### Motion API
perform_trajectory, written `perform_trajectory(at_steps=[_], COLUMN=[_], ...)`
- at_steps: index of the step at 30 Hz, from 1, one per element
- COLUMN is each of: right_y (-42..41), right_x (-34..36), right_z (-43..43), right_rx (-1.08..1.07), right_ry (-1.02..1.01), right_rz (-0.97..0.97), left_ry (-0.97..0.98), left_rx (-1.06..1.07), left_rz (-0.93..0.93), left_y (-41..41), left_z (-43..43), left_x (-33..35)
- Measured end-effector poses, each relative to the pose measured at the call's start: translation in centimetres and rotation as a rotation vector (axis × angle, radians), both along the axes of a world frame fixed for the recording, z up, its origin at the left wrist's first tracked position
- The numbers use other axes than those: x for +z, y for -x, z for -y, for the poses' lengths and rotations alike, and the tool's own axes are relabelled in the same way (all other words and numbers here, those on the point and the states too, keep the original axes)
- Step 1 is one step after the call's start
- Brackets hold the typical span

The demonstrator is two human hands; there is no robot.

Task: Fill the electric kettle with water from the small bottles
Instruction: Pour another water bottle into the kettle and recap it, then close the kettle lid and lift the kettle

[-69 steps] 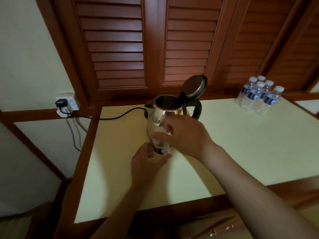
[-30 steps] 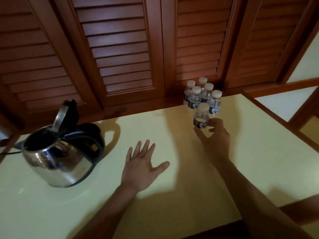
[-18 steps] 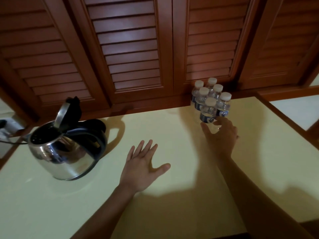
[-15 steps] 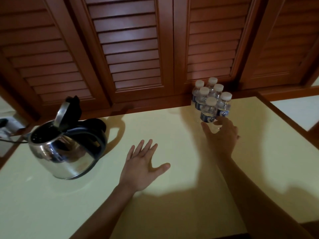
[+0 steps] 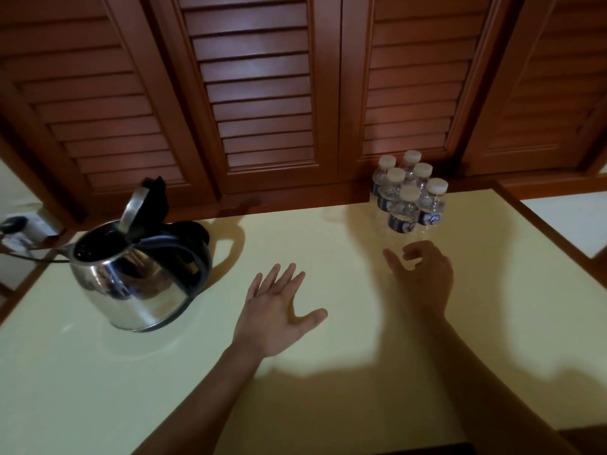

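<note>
A steel electric kettle (image 5: 138,280) with a black handle stands at the left of the pale yellow table (image 5: 328,382), its lid tipped up and open. Several small capped water bottles (image 5: 409,195) with blue labels stand clustered at the back right; the nearest bottle (image 5: 404,211) is at the front of the group. My right hand (image 5: 423,277) hovers just in front of that bottle, fingers curled and apart, holding nothing and not touching it. My left hand (image 5: 279,307) rests flat on the table between kettle and bottles, fingers spread.
Brown louvred wooden doors (image 5: 262,93) rise right behind the table. A wall socket with a plug and black cord (image 5: 19,231) is at the far left behind the kettle. A wooden rim (image 5: 551,244) borders the table's right side.
My right hand set the bottle it carried down at the front of the cluster, let go, and has drawn back a little toward me. My left hand has stayed flat on the table.
</note>
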State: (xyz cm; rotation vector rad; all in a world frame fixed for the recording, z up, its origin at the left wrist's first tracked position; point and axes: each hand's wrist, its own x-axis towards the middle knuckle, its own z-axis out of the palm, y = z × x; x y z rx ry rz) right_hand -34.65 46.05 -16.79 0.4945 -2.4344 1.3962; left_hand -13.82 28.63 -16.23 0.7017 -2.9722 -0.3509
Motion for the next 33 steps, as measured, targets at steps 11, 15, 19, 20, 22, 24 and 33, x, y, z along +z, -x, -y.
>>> perform_trajectory(at_steps=[11,15,19,20,22,24,33], right_y=[-9.1,-11.3,-13.5,-14.1,-15.5,-16.7,-22.3], right_x=[4.1,5.5,6.9,7.4,8.5,9.7,13.8], right_z=[4.8,7.4,10.5,11.4,13.5,15.6,23.1], right_rx=[0.521,0.620,0.715,0.742,0.789,0.823,0.798], right_ry=[-0.006,-0.006,0.039,0.062,0.123,0.176,0.284], right_rz=[-0.013,-0.052,-0.038,-0.013,0.043,0.089,0.222], left_ry=[-0.152,-0.025,0.076,0.099,0.063,-0.085,-0.551], left_rx=[0.083,0.119,0.150,0.184,0.303,0.435,0.297], left_rz=[-0.663,-0.756,-0.906,-0.941,-0.996,-1.015,-0.676], left_y=[-6.0,-11.2,-15.7,-16.7,-18.7,-20.3,-22.9], left_z=[0.0,2.8,5.1,5.9,7.7,9.8,17.5], left_x=[2.2,3.3,3.5,3.5,3.3,3.2,2.0])
